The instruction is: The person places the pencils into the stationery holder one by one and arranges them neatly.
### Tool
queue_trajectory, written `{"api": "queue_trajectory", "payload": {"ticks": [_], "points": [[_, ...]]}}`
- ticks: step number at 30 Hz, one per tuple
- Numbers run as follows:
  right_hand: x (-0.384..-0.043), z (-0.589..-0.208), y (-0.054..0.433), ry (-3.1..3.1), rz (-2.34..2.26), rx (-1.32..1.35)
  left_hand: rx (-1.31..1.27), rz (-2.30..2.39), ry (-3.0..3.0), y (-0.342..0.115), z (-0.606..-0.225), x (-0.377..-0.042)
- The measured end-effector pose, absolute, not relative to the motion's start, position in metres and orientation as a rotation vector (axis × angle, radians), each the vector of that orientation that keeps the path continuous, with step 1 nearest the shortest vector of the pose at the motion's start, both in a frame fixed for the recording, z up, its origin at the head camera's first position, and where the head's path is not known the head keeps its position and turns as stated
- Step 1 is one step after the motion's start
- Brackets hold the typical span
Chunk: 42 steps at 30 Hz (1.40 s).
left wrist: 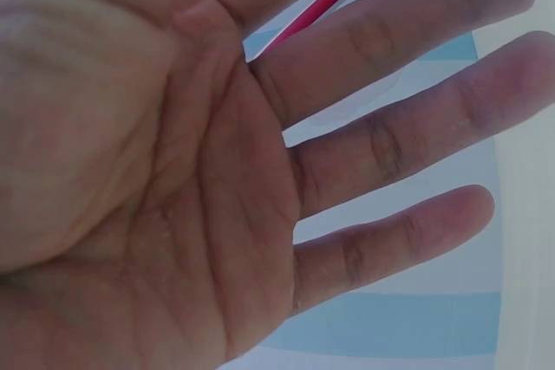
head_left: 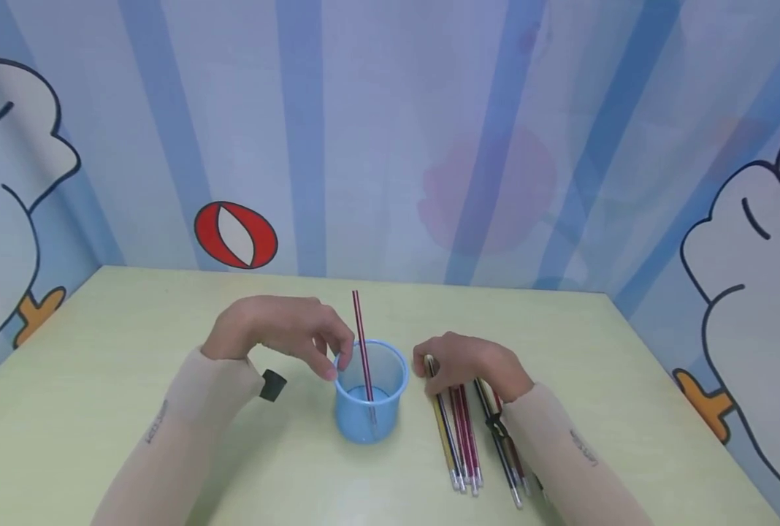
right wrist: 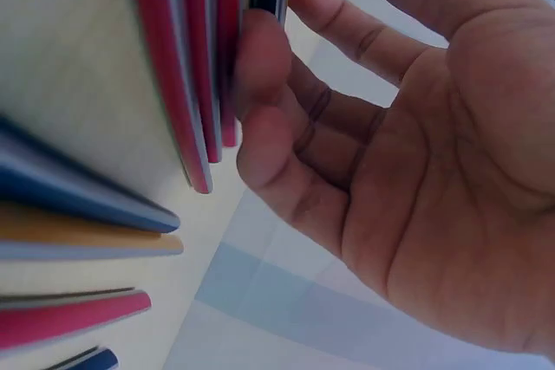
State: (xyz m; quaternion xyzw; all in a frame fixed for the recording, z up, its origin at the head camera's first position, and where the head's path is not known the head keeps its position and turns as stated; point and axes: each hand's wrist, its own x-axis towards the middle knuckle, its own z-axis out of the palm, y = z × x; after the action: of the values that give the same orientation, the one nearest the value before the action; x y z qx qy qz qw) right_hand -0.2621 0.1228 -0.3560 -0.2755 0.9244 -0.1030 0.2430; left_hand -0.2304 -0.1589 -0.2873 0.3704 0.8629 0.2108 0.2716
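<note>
A light-blue see-through cup (head_left: 366, 427) stands upright on the table, with one dark red striped pencil (head_left: 361, 329) leaning inside it. My left hand (head_left: 298, 332) pinches the cup's left rim between thumb and forefinger; the other fingers are extended in the left wrist view. To the right of the cup, my right hand (head_left: 459, 359) bends over the far ends of a row of pencils (head_left: 464, 438) in red, yellow and dark colours. Its thumb and fingers close around a pencil at the row's left side. In the right wrist view, curled fingertips (right wrist: 263, 54) touch the red and dark-blue pencils.
More pencils (head_left: 505, 456) lie under the right wrist, partly hidden by the sleeve. A small black square piece (head_left: 273, 385) sits by the left cuff. Behind the pale yellow table (head_left: 298, 475) hangs a blue-striped printed backdrop (head_left: 390, 146).
</note>
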Motion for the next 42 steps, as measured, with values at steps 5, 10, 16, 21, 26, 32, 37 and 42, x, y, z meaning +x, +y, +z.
{"api": "queue_trajectory", "payload": {"ticks": [5, 10, 16, 21, 26, 32, 37, 42], "points": [[-0.261, -0.360, 0.124, 2.509, -0.306, -0.799, 0.981, 0.593, 2.316, -0.160, -0.288, -0.230], [-0.262, -0.361, 0.130, 2.477, -0.345, -0.901, 0.987, 0.594, 2.314, -0.160, -0.288, -0.230], [-0.264, -0.360, 0.133, 2.454, -0.379, -0.958, 0.975, 0.579, 2.330, -0.160, -0.286, -0.229], [-0.265, -0.362, 0.131, 2.477, -0.378, -0.972, 0.970, 0.580, 2.329, -0.159, -0.286, -0.228], [-0.267, -0.365, 0.129, 2.502, -0.388, -1.026, 0.975, 0.567, 2.340, -0.159, -0.287, -0.229], [-0.265, -0.365, 0.125, 2.518, -0.410, -1.070, 0.968, 0.573, 2.345, -0.159, -0.288, -0.229], [-0.263, -0.367, 0.121, 2.527, -0.383, -1.049, 0.963, 0.578, 2.337, -0.159, -0.287, -0.229], [-0.262, -0.368, 0.119, 2.533, -0.394, -0.982, 0.956, 0.592, 2.332, -0.159, -0.287, -0.229]]}}
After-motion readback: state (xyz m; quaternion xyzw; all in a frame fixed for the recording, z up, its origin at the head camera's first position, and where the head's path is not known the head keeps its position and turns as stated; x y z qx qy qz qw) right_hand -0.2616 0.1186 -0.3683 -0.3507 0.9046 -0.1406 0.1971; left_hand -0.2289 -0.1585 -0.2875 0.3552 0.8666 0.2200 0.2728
